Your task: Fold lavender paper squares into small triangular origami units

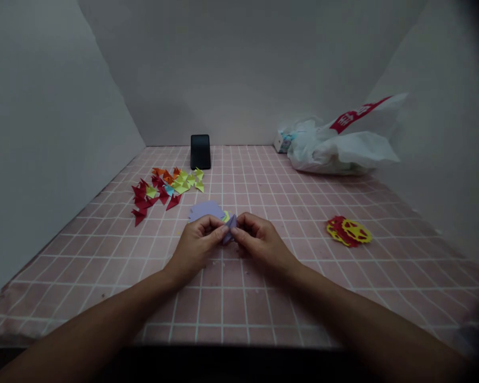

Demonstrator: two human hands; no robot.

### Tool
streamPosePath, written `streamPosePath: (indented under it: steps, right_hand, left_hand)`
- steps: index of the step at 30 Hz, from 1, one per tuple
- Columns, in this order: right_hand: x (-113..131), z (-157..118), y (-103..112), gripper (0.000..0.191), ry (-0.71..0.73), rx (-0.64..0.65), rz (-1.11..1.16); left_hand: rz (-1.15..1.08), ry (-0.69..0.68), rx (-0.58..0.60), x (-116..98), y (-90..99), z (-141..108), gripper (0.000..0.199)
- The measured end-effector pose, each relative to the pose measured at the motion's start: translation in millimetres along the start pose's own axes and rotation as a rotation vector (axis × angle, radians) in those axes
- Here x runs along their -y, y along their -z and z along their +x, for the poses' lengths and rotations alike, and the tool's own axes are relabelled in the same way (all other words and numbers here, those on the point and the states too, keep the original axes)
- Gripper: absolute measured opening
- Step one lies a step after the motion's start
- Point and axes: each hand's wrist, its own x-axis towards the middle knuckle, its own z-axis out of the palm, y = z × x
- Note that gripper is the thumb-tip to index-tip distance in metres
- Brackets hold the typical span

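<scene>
Between my two hands is a small piece of purple folded paper (230, 230), with a pointed tip standing up. My left hand (199, 239) pinches it from the left with thumb and fingers. From the other side my right hand (259, 238) grips it the same way, and its fingertips partly cover the paper. Just behind my left hand lie flat purple paper sheets (206, 210), partly hidden by the hand. A bit of yellow-green paper (226, 215) shows behind the folded piece.
Several folded paper cranes (163, 186) in red, orange, yellow-green and blue lie at the left. A black phone (200, 152) leans farther back. Red and yellow paper cutouts (349, 231) lie at the right. A white plastic bag (343, 149) and a small box (282, 142) stand behind.
</scene>
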Motion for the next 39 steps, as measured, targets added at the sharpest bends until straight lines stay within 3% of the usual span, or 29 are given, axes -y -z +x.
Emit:
streamPosePath:
  steps: [10,17,39]
  right_hand:
    - [-3.9,0.1,2.1,0.02,-0.006,0.003,-0.042]
    - [-1.7,-1.3,1.0,0.021,0.024,0.022,-0.074]
    - [-0.2,-0.6,2.7,0.028,-0.015,0.037,0.01]
  left_hand:
    - [-0.015,0.015,0.021,-1.4,0.2,-1.3,0.014]
    - [-0.032,-0.036,-0.053,1.6,-0.4,-0.3,0.015]
    - [-0.119,0.115,0.082,1.2,1.8,1.1,0.022]
